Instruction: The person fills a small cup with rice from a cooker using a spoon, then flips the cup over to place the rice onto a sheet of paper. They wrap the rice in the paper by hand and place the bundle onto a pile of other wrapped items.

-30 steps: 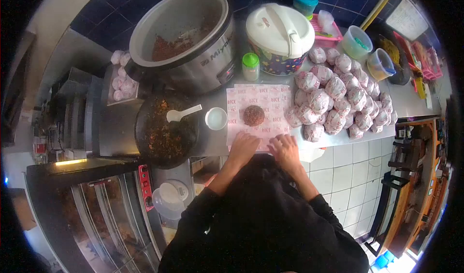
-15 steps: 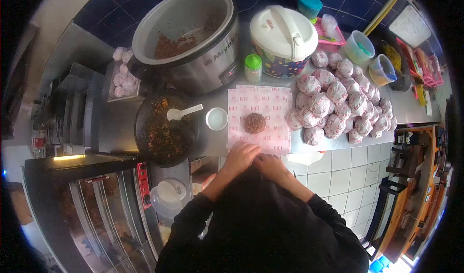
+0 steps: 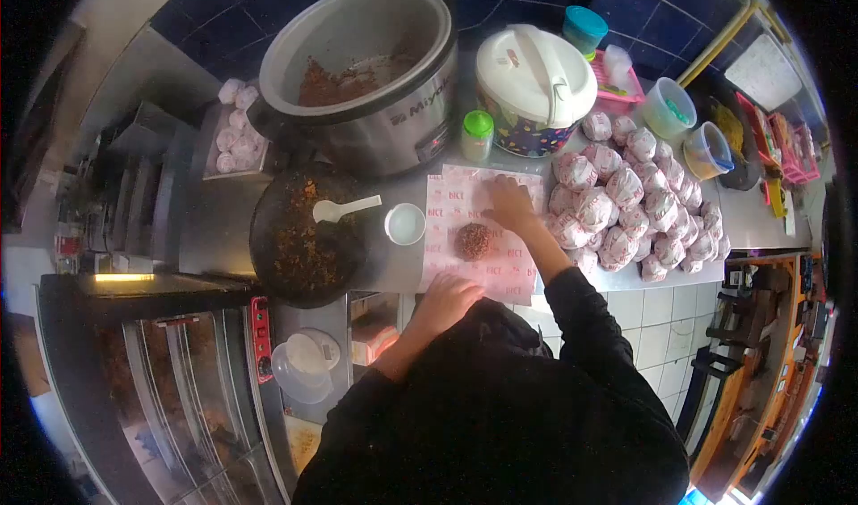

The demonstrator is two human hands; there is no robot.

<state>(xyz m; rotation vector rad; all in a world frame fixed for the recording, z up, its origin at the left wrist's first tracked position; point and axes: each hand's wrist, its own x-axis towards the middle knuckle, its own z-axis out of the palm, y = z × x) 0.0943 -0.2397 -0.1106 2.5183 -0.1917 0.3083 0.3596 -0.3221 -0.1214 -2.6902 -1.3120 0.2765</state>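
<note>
A round brown rice ball (image 3: pixel 474 241) sits on pink-printed wrapping paper (image 3: pixel 444 203), which lies in stacked sheets on the steel counter. My right hand (image 3: pixel 510 203) reaches over the far part of the paper, fingers stretched out and touching it beyond the ball. At the paper's near edge rests my left hand (image 3: pixel 450 301), its fingers extended and holding nothing visible. Just left of the paper stands a small white cup (image 3: pixel 405 224). A heap of paper-wrapped balls (image 3: pixel 626 203) crowds the right side of the sheets.
A dark round pan (image 3: pixel 299 255) with brown crumbs holds a white spoon (image 3: pixel 347 207). Behind are a large open cooker (image 3: pixel 393 116), a green-capped bottle (image 3: pixel 477 138) and a white-lidded rice container (image 3: pixel 536 80). More wrapped balls fill a tray (image 3: pixel 214 172) at far left.
My right hand has moved from the near edge, beside my left hand, up to the far part of the paper. My left hand stays near the edge. The view shifts slightly.
</note>
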